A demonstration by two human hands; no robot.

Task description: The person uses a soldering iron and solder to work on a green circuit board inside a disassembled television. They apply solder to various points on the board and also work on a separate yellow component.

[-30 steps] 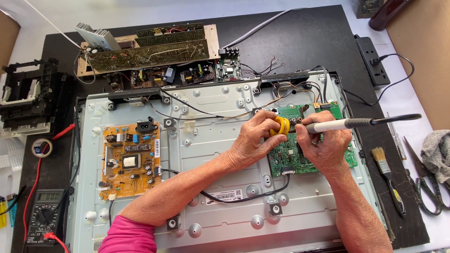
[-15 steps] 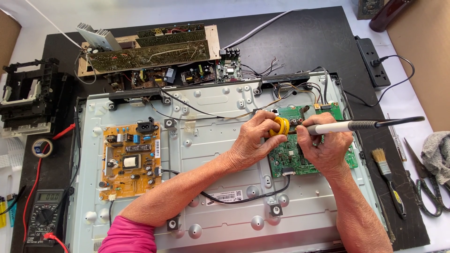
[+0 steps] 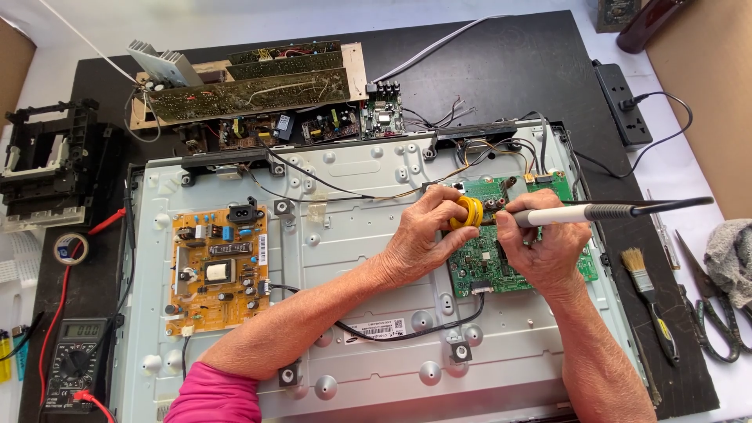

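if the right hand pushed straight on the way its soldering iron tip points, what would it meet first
Most likely the yellow solder spool pinched in the left hand: the right hand aims its soldering iron leftward at it, above the green circuit board. Depth is unclear.

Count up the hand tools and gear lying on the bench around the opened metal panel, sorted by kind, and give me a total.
Black-handled paintbrush: 1
Metal scissors: 1
Black digital multimeter: 1
Black power strip: 1
Roll of tape: 1
Grey crumpled rag: 1
Total: 6
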